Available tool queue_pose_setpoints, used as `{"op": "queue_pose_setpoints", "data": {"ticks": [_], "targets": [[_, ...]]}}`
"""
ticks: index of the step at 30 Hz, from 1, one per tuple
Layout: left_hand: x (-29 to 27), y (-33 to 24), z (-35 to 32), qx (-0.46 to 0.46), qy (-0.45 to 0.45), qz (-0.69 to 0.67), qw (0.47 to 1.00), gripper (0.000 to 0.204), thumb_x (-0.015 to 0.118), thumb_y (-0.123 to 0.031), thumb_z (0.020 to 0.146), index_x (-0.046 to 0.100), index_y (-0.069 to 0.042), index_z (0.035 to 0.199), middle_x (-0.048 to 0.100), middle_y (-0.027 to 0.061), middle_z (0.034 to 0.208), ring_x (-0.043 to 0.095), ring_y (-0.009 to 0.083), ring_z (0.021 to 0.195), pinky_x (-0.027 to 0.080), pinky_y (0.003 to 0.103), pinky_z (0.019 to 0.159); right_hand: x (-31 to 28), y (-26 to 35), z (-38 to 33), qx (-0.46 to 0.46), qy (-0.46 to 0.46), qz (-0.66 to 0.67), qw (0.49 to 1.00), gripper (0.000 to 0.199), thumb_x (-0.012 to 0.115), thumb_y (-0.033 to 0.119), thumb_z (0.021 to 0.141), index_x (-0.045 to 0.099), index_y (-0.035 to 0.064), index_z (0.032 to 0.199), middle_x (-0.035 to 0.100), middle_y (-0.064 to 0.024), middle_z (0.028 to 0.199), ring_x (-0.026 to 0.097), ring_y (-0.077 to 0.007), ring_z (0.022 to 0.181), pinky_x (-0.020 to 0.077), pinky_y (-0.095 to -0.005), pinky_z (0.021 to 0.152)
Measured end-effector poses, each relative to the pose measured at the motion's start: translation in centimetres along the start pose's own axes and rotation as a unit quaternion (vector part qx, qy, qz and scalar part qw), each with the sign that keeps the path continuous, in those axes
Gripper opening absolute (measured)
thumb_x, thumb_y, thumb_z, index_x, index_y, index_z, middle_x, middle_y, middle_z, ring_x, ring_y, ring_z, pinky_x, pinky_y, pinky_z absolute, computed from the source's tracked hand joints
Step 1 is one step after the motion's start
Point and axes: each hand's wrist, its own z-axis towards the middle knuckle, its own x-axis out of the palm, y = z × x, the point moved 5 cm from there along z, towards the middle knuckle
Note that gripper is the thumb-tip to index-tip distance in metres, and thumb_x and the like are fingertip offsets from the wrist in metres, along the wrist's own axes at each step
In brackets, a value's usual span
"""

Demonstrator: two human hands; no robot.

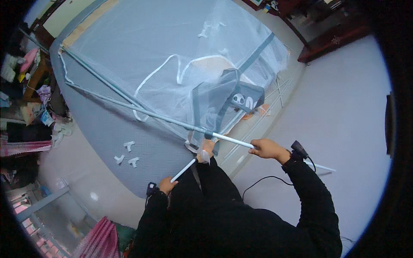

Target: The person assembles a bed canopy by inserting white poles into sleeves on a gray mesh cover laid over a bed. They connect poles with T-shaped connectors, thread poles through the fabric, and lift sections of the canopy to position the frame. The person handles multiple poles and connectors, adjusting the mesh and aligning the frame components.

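We see a grey mattress (pixel 107 124) filling the upper left, with a white mosquito net (pixel 172 56) spread over most of it and spilling past the mattress's right edge onto the pale floor (pixel 344 94). The net has grey fabric bands (pixel 254 58) and a grey pouch (pixel 245 98) near that right edge. A long pole (pixel 142 112) runs inside the net's sleeve from the mattress's upper left corner down toward its lower right edge, where its bare white end (pixel 232 140) comes out of the sleeve. Our right hand (pixel 269 149) is clenched around that white end, just past the mattress's lower right edge. Our left hand (pixel 167 185) grasps a shorter white rod (pixel 184 170), which slants up toward the point where the net bunches at the mattress's lower edge. More thin rods (pixel 275 92) lie on the floor beside the right edge. 3 small white connectors (pixel 127 154) sit on bare mattress near its lower edge, well apart from both hands. A black cable (pixel 262 180) trails across the floor near our right sleeve.
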Motion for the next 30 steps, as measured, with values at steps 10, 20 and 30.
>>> {"op": "queue_pose_setpoints", "data": {"ticks": [10, 20, 30], "targets": [[-15.8, 7.0, -19.4, -0.021, -0.312, 0.242, 0.919, 0.028, 0.07, -0.033, 0.078, 0.061, -0.007, 0.071, 0.061, 0.0168, 0.064, 0.061, 0.036, 0.061, 0.043, 0.046, 0.052, 0.4, -0.7, -0.3, 0.043, -0.267, -0.128, 0.954, 0.03, 0.066, 0.037, 0.082, 0.057, 0.0085, 0.075, 0.061, -0.0147, 0.068, 0.061, -0.0375, 0.066, 0.0458, -0.0483, 0.058], [-23.3, 13.2, -27.3, -0.162, -0.165, 0.172, 0.958, 0.033, 0.074, -0.031, 0.073, 0.065, -0.004, 0.089, 0.066, 0.0192, 0.088, 0.064, 0.0351, 0.085, 0.049, 0.045, 0.071, -2.7, 4.0, 0.1, 0.022, -0.262, -0.125, 0.957, 0.023, 0.069, 0.035, 0.08, 0.066, 0.012, 0.084, 0.063, -0.013, 0.07, 0.061, -0.0352, 0.066, 0.0466, -0.046, 0.057], [-18.5, 2.9, -21.6, 0.032, -0.288, 0.184, 0.939, 0.032, 0.065, -0.035, 0.082, 0.059, -0.005, 0.073, 0.059, 0.0169, 0.066, 0.055, 0.0379, 0.062, 0.042, 0.047, 0.059, -3.5, 5.2, -0.4, 0.04, -0.255, -0.152, 0.954, 0.029, 0.068, 0.041, 0.08, 0.063, 0.0124, 0.081, 0.063, -0.0102, 0.069, 0.062, -0.0333, 0.067, 0.0468, -0.0443, 0.058]]}}
